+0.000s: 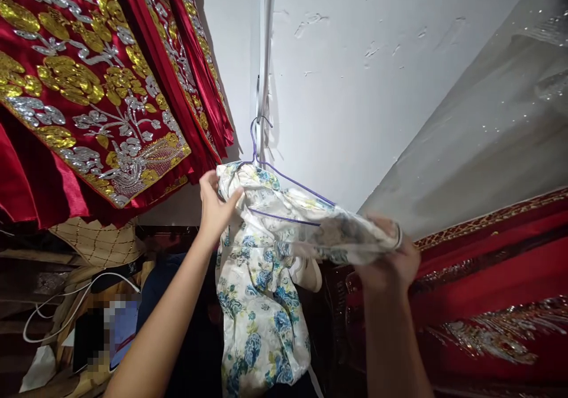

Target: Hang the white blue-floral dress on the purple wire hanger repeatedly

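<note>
A white dress [261,303] with blue and yellow-green flowers hangs in front of me, its lower part dropping in folds. Inside its upper part is a purple hanger [297,183], whose hook stands up against the white wall. My left hand [217,206] is closed on the dress near the hanger's left end, thumb on the front of the cloth. At the right, my right hand [390,250] grips the stretched-out edge of the dress beyond the hanger's right end. Motion blurs that hand and the cloth around it.
Red garments [102,90] with gold and silver sequins hang at the left. A white wall [355,61] is behind. Sheer glittery fabric [497,114] and a red embroidered garment [497,303] fill the right. A white cable [33,321] lies at the lower left.
</note>
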{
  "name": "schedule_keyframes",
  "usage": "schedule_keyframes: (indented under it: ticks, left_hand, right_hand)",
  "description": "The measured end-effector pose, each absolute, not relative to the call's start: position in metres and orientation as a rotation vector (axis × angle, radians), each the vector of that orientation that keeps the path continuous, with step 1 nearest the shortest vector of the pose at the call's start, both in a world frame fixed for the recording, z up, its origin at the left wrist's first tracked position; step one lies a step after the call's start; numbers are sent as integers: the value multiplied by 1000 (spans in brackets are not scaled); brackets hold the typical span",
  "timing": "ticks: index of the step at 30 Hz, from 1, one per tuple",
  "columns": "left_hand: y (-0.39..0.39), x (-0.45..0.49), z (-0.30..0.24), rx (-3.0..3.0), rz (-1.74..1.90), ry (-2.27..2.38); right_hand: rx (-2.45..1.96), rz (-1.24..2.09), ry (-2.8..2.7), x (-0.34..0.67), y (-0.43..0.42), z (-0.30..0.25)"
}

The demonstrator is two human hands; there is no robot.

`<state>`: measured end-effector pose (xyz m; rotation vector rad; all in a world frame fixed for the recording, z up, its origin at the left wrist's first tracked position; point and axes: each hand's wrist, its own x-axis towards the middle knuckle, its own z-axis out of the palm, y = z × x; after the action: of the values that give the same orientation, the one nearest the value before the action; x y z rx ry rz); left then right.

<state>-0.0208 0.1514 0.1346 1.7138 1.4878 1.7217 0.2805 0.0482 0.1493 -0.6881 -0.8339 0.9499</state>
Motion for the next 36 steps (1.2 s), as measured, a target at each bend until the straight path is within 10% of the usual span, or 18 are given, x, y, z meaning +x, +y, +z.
schedule_keyframes:
  ticks: [12,19,30,36]
  left_hand:
    - [136,-63,101,1359,1473,1500]
    - [32,-17,50,481,1866,1426]
    - [-60,3,142,1811,664,941]
    - [-5,-20,172,1810,1127,996]
  right_hand:
    - [-1079,1114,-460,230,27,16]
    - [-1260,1126,-1200,163,21,45]
    - [-1133,1613,-1098,176,45,116]
    - [-1059,1820,-1516,175,24,153]
